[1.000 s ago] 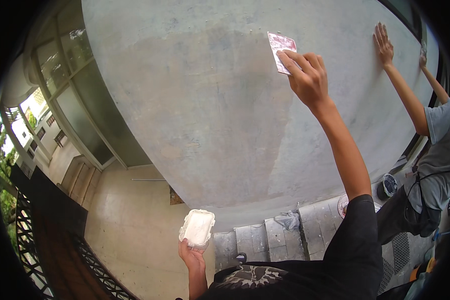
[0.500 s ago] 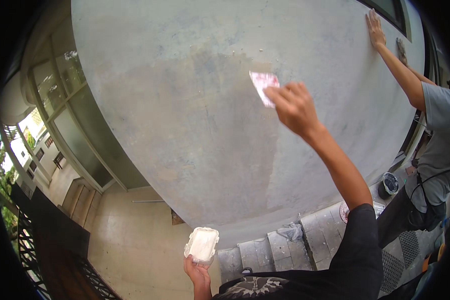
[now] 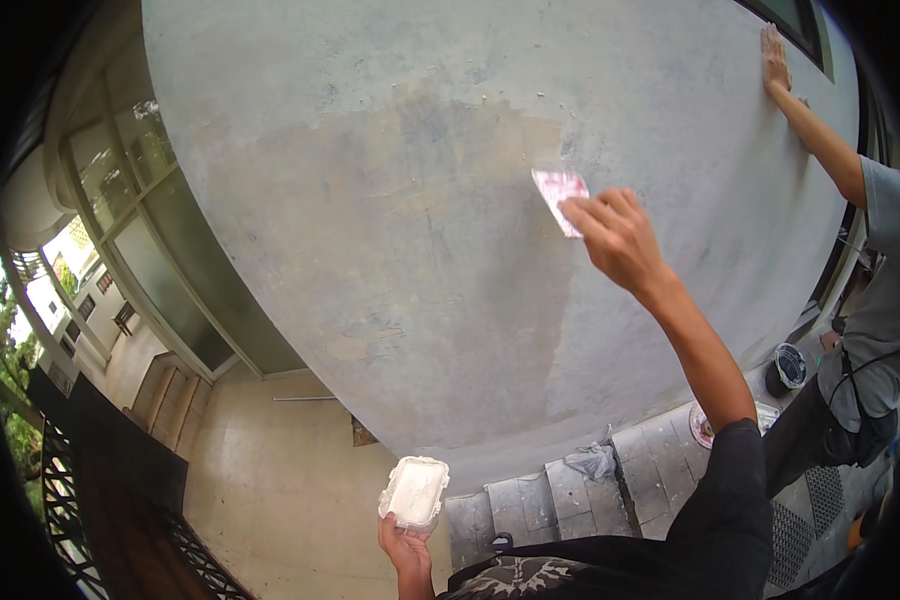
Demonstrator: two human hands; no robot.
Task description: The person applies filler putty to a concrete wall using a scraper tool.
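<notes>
My right hand [image 3: 622, 240] is raised at the wall [image 3: 410, 260], fingers closed round a flat putty scraper [image 3: 558, 198], whitish with pink-red marks. The scraper's blade is close to the wall's surface; whether it touches cannot be told. A greyish-brown patch of coating lies to the left of it, with small white crumbs above. Low in the view, my left hand [image 3: 406, 548] supports a rectangular plastic tub [image 3: 415, 492] from beneath. White paste fills the tub and crusts its rim.
At the far right a co-worker in grey rests a hand [image 3: 776, 62] on the wall below a window. Tiled steps [image 3: 530, 505] run along the wall's foot, with a plastic bag [image 3: 592, 462] on them. A dark bucket [image 3: 786, 370] stands near the co-worker. Dark metal railing [image 3: 65, 490] is at left.
My right hand has moved down and a little right with the scraper. My left hand still holds the tub. The whole view has shifted slightly.
</notes>
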